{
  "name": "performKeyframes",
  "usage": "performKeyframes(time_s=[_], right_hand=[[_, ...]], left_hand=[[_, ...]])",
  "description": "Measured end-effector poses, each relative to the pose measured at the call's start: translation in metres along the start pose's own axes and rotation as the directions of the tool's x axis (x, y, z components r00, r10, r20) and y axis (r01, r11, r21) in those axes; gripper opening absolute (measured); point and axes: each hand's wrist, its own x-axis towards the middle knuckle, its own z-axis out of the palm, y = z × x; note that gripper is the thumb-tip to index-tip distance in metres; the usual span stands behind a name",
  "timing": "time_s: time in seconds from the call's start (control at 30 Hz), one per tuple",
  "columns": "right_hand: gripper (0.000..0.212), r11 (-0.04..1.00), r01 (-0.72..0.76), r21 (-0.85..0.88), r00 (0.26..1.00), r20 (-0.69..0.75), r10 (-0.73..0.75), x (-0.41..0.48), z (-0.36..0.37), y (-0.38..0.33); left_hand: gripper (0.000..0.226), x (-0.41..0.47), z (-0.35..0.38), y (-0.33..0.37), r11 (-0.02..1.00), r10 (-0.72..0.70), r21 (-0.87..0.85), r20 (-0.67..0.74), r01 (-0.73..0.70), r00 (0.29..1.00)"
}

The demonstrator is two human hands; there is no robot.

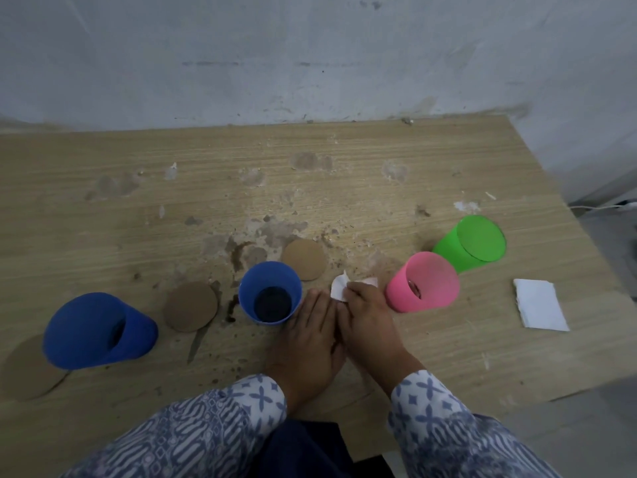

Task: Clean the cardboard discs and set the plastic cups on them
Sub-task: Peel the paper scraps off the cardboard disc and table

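Note:
Three brown cardboard discs show on the stained wooden table (379, 160): one at the far left (27, 370), one left of centre (191, 307), one behind the middle cup (304, 258). A big blue cup (100, 331) stands at the edge of the far-left disc. A smaller blue cup (270, 293) stands upright in the middle. A pink cup (424, 282) and a green cup (472, 244) stand to the right. My left hand (306, 332) lies flat on the table beside the middle cup. My right hand (365, 312) holds a crumpled white tissue (339, 288) down on the table. What lies under the hands is hidden.
A folded white tissue (539, 305) lies at the right near the table's edge. Dark stains and crumbs spread over the middle of the table around the discs. A grey wall runs along the far side. The table's right edge slants close past the green cup.

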Motion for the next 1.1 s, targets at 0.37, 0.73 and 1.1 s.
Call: performKeyframes(time_s=[0.37, 0.73, 1.1], right_hand=[[0.037, 1.000, 0.024, 0.010, 0.999, 0.033, -0.025, 0.005, 0.007, 0.002], [0.037, 0.996, 0.046, -0.075, 0.998, 0.037, -0.043, 0.024, 0.004, -0.003], [0.040, 0.992, -0.006, -0.128, 0.999, 0.050, 0.012, 0.033, 0.008, 0.002]], left_hand=[[0.063, -0.001, 0.002, -0.001, 0.999, -0.001, -0.041, 0.024, 0.002, 1.000], [0.064, 0.000, -0.001, -0.001, 1.000, -0.009, -0.030, 0.004, 0.010, 1.000], [0.064, 0.000, -0.003, 0.000, 1.000, -0.024, -0.004, 0.030, 0.025, 0.999]])
